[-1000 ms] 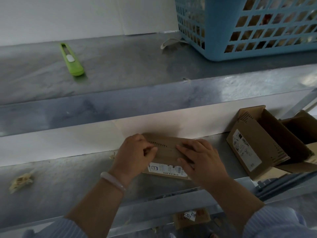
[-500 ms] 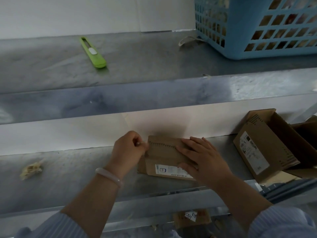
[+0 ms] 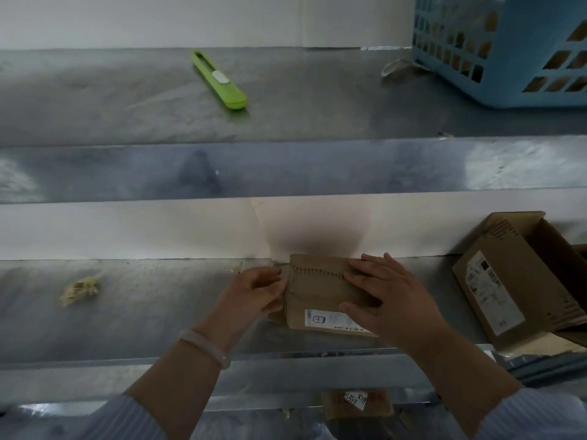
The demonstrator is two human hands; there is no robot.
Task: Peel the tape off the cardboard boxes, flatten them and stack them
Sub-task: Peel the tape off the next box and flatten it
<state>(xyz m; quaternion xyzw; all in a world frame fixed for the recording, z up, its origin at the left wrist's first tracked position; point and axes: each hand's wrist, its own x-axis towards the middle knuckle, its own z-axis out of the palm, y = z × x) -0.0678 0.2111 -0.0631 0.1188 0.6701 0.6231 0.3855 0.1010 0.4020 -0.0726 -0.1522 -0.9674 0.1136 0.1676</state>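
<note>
A small brown cardboard box point(image 3: 317, 292) with a white label on its front stands on the lower metal shelf point(image 3: 143, 306) against the white back panel. My right hand point(image 3: 386, 296) lies on the box's top and right side, fingers spread and thumb on the front face. My left hand point(image 3: 255, 290) is at the box's left end, with curled fingers pinching the left edge; whether it pinches tape or cardboard I cannot tell. To the right stands a larger opened cardboard box point(image 3: 511, 281), tilted, with a white label.
A green utility knife point(image 3: 219, 80) lies on the upper metal shelf. A blue plastic basket point(image 3: 514, 49) fills the upper right corner, with a curl of tape point(image 3: 397, 67) beside it. A crumpled tape scrap point(image 3: 79, 289) lies at lower left. Another labelled box point(image 3: 355, 403) sits below.
My left hand has slid from the box's top to its left end and now pinches the edge there. My right hand has stayed on the box. The view has shifted left.
</note>
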